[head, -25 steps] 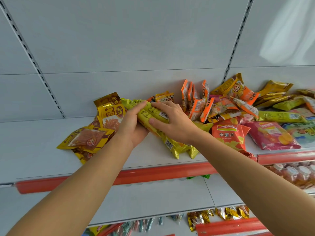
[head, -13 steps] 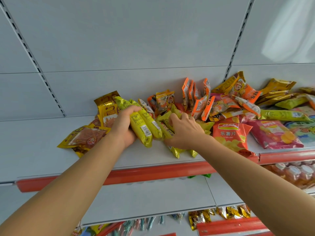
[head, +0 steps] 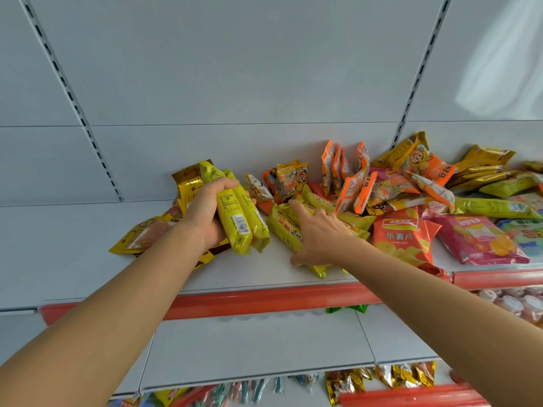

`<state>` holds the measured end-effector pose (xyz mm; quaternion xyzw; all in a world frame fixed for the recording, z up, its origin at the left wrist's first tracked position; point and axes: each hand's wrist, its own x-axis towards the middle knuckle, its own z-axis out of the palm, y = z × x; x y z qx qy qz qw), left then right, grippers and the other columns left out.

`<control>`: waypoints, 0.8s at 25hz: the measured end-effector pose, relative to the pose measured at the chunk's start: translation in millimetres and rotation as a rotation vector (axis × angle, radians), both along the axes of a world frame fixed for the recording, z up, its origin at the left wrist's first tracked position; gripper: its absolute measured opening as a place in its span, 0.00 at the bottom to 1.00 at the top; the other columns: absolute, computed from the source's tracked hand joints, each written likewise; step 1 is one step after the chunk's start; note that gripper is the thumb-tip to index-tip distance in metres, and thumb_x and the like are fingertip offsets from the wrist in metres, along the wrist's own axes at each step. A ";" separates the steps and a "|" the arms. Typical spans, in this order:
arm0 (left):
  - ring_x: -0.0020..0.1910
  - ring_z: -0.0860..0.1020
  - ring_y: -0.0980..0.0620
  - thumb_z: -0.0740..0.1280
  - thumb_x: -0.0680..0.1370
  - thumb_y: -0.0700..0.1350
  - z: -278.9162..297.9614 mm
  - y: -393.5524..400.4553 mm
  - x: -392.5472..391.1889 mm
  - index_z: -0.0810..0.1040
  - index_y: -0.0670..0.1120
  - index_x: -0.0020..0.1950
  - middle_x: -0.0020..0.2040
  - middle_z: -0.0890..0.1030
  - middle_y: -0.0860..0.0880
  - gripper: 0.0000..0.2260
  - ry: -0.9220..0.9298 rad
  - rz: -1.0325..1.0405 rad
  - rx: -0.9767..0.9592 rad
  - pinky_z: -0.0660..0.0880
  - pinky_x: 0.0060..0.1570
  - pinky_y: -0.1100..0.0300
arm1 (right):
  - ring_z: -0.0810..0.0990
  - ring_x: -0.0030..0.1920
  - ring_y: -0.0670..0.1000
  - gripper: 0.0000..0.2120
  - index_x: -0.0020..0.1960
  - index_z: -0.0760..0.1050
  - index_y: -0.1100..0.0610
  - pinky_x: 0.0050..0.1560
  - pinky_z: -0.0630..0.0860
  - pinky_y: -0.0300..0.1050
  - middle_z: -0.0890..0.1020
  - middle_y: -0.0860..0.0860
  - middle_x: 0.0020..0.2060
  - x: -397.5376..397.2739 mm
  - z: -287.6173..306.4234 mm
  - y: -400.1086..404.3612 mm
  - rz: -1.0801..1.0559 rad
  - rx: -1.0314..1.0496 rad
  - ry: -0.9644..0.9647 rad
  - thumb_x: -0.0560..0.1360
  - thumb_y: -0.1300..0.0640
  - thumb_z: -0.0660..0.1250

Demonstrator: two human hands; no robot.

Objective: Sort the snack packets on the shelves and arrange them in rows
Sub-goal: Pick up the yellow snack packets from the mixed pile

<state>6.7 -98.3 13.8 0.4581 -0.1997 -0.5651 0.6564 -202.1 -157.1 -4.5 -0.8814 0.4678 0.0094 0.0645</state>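
Your left hand (head: 205,212) is closed around two long yellow packets (head: 239,212), fingers curled over their upper ends so they stand tilted with their barcoded backs facing you and their lower ends near the white shelf (head: 73,248). Behind and under that hand lie gold foil packets (head: 141,235), one flat toward the left and others propped against the back panel. Your right hand (head: 318,235) is spread flat, palm down, resting on a loose pile of more yellow packets (head: 286,227) just to the right of the held pair; its fingers are open and pressing on them, not wrapped around any. Past your right hand, orange packets (head: 349,177) stand on edge near the back panel, and a red crisp bag (head: 407,236) lies beside a pink crisp bag (head: 476,239), with further yellow and green packets heaped to the far right. The shelf's red edge strip (head: 264,299) runs under both forearms.
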 end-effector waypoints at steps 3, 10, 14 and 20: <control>0.48 0.84 0.40 0.68 0.76 0.46 -0.8 3.7 5.6 0.75 0.42 0.57 0.45 0.81 0.41 0.12 0.003 0.001 -0.014 0.80 0.51 0.41 | 0.77 0.43 0.58 0.54 0.78 0.47 0.46 0.37 0.73 0.48 0.74 0.54 0.46 0.6 8.9 1.3 -0.011 0.012 -0.102 0.64 0.44 0.78; 0.41 0.83 0.41 0.64 0.78 0.53 25.0 35.4 39.4 0.79 0.42 0.51 0.45 0.82 0.40 0.15 -0.005 0.148 -0.070 0.82 0.45 0.45 | 0.77 0.52 0.59 0.52 0.77 0.47 0.43 0.55 0.76 0.53 0.77 0.55 0.53 41.1 82.3 -6.0 0.052 0.024 -0.400 0.60 0.40 0.70; 0.37 0.79 0.44 0.65 0.78 0.52 41.0 85.7 103.0 0.77 0.45 0.47 0.40 0.79 0.42 0.11 -0.164 0.270 0.054 0.78 0.45 0.50 | 0.76 0.52 0.59 0.52 0.79 0.46 0.44 0.51 0.74 0.49 0.76 0.56 0.55 124.5 85.6 8.7 0.210 0.115 -0.391 0.64 0.42 0.73; 0.38 0.78 0.45 0.68 0.78 0.50 37.5 189.8 262.9 0.75 0.47 0.51 0.41 0.78 0.43 0.08 -0.229 0.535 0.217 0.77 0.46 0.51 | 0.74 0.54 0.59 0.51 0.81 0.45 0.50 0.49 0.71 0.47 0.74 0.57 0.59 286.8 67.5 69.5 0.376 0.255 -0.431 0.68 0.47 0.74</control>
